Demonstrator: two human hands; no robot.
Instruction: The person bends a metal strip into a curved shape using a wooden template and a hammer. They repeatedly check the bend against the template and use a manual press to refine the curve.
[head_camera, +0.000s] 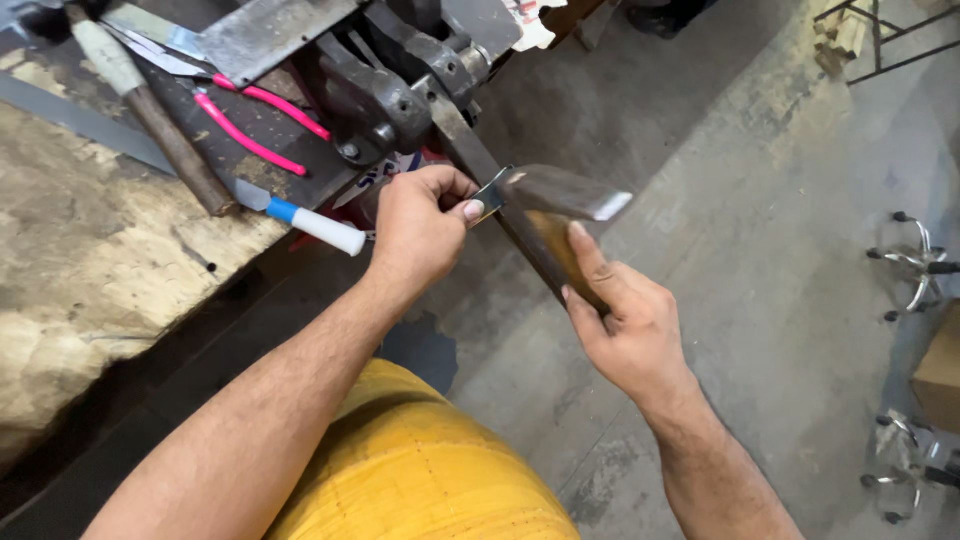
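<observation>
Left hand (420, 225) curled narrow, thumb and forefinger pinched on a small thin strip of bright metal (490, 195) just in front of the dark cast-iron bench vise (375, 100). Right hand (625, 325) wrapped around the brown wooden handle of a hammer (560, 205), forefinger stretched along the handle, the grey steel head lying crosswise just right of the strip and touching or nearly touching its far end; contact not clear. Strip and hammer head held over a long dark steel bar (500, 195) slanting down and right from the vise, whether resting on it impossible to tell. Left of the vise, on the scarred, stained workbench top (90, 260): pink-handled pliers (255, 120), a second hammer with a pale taped wooden handle (150, 110), and a knife with a blue-and-white handle (310, 222) jutting past the bench edge, near the left wrist. Behind the vise, a flat grey metal plate (270, 30). Below the vise and both forearms, a yellow-clad knee (420, 470). Well right of the vise, on the grey concrete floor (760, 200), a chrome chair base with castors (915, 265).
</observation>
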